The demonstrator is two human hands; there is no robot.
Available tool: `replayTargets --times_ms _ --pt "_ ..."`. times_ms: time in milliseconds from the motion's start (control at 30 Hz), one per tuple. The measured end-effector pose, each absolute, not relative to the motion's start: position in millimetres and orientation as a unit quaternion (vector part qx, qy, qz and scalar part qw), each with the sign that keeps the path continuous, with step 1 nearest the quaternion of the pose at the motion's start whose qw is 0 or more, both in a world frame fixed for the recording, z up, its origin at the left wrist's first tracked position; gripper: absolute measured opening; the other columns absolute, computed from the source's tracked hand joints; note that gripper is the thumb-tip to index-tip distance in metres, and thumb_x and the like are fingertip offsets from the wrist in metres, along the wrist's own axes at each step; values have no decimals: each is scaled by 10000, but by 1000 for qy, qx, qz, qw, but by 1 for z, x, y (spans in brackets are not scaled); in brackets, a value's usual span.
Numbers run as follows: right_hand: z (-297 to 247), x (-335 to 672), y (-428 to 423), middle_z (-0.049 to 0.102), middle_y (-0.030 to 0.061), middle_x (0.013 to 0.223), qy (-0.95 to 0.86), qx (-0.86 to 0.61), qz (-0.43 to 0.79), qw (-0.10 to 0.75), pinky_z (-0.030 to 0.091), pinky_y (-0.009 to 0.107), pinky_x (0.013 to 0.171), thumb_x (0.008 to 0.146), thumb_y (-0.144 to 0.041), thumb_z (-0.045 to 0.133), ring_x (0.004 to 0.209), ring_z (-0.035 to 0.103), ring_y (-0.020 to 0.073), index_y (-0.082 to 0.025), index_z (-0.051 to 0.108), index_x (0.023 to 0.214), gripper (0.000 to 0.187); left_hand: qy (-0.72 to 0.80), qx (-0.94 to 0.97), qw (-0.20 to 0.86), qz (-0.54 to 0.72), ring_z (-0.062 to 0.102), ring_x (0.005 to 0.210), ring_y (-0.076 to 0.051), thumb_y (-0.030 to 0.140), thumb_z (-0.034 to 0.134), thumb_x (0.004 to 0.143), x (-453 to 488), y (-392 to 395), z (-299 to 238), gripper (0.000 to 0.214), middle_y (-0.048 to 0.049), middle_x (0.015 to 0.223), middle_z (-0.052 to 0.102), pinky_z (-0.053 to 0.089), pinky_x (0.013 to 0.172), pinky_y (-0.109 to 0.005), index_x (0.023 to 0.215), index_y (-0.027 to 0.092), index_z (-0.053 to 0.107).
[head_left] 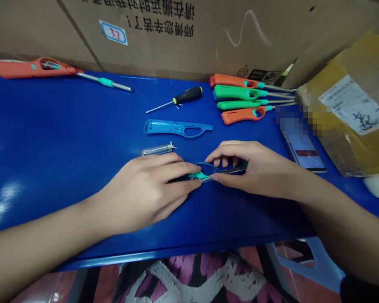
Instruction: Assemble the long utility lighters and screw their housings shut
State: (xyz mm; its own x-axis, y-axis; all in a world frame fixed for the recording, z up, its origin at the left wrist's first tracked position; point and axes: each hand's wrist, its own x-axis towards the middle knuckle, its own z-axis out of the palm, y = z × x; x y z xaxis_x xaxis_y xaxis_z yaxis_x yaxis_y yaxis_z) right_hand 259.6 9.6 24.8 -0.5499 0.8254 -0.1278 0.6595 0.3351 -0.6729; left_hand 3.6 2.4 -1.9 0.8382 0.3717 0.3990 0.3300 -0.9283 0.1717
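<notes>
My left hand [148, 191] is closed over the handle of an opened blue gas lighter [208, 165], covering most of it. The fingertips press beside its green trigger [199, 175]. From the other side, the thumb and fingers of my right hand [244, 166] pinch the lighter near its trigger loop and metal rod [232, 170]. Just beyond my left hand lies a clear fuel tank [158, 149] with a white fitting at its end. Farther back is a loose blue shell half [178, 128], its hollow side up.
A screwdriver [188, 96] lies behind the shell half. Several assembled lighters [240, 92] sit at the back right, and an orange one [34, 68] at the back left. A phone [305, 147] and a taped parcel [344, 143] flank my right hand. Large cardboard [177, 54] borders the blue table [66, 147].
</notes>
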Motion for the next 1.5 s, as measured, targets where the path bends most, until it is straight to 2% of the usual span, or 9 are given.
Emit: replayTargets --times_ms 100,233,367,667,800,900,1133,1500 --pt "24 258 9 688 28 951 -831 -445 312 119 501 277 729 853 -260 699 832 624 148 -198 712 1042 199 178 961 24 211 685 994 -244 206 589 969 4 2 -1 241 -80 1196 728 610 829 -395 1172 170 712" --pt "25 258 7 712 73 1043 -883 -397 227 101 497 341 846 910 -277 665 978 652 209 -193 697 1098 209 168 961 14 219 691 972 -244 209 551 990 3 2 -2 244 -80 1177 736 619 805 -391 1164 153 712" --pt "26 258 6 721 82 1040 -901 -386 182 81 496 366 857 936 -303 645 992 660 232 -190 694 1115 218 163 961 23 222 691 980 -244 200 542 992 3 3 -2 249 -81 1178 736 619 819 -388 1169 151 709" --pt "30 262 5 709 72 1076 -888 -392 225 86 513 339 838 934 -254 619 978 665 212 -212 687 1141 222 165 958 38 232 694 986 -238 176 582 967 3 3 -2 240 -93 1169 737 613 838 -378 1173 141 699" --pt "37 265 4 686 50 999 -874 -400 244 130 508 305 752 890 -168 627 879 655 182 -222 707 1004 149 190 949 53 245 696 961 -227 170 617 946 3 2 -3 212 -74 1162 741 610 842 -380 1135 152 713" --pt "39 263 2 686 43 912 -876 -403 235 121 495 321 714 888 -142 608 834 657 188 -231 729 918 154 194 949 56 243 692 970 -223 175 614 948 3 1 -4 224 -73 1166 738 603 848 -370 1150 165 711" --pt "36 260 0 721 35 889 -881 -402 232 96 520 358 694 893 -149 593 831 689 212 -283 746 892 203 199 949 72 235 672 994 -223 175 599 955 4 2 -5 252 -69 1206 719 587 888 -375 1184 175 706" --pt "37 261 -4 741 36 896 -882 -400 226 110 515 314 693 917 -160 608 809 690 178 -227 778 910 183 202 947 86 235 662 986 -223 164 616 944 2 2 -5 254 -64 1215 712 577 889 -376 1181 170 705"
